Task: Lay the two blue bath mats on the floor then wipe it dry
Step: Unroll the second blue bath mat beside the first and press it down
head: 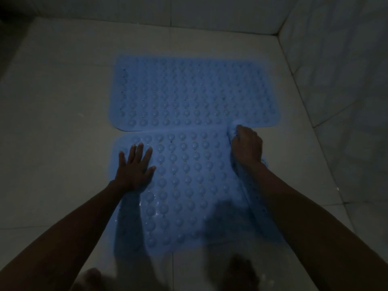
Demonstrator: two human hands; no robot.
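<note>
Two blue bath mats with round bumps lie on the pale tiled floor (52,127). The far mat (193,93) lies flat, long side across. The near mat (184,185) touches its front edge. My left hand (134,166) rests flat, fingers spread, on the near mat's left part. My right hand (247,145) is closed on a bunched blue thing at the near mat's far right corner; whether it is the mat's lifted edge or a cloth I cannot tell. The mat's right side looks raised along my right forearm. Wet glints show on the near mat.
Tiled walls (336,70) close in at the right and at the back, meeting in a corner at the upper right. The room is dim. My feet (239,274) show at the bottom edge, just before the near mat.
</note>
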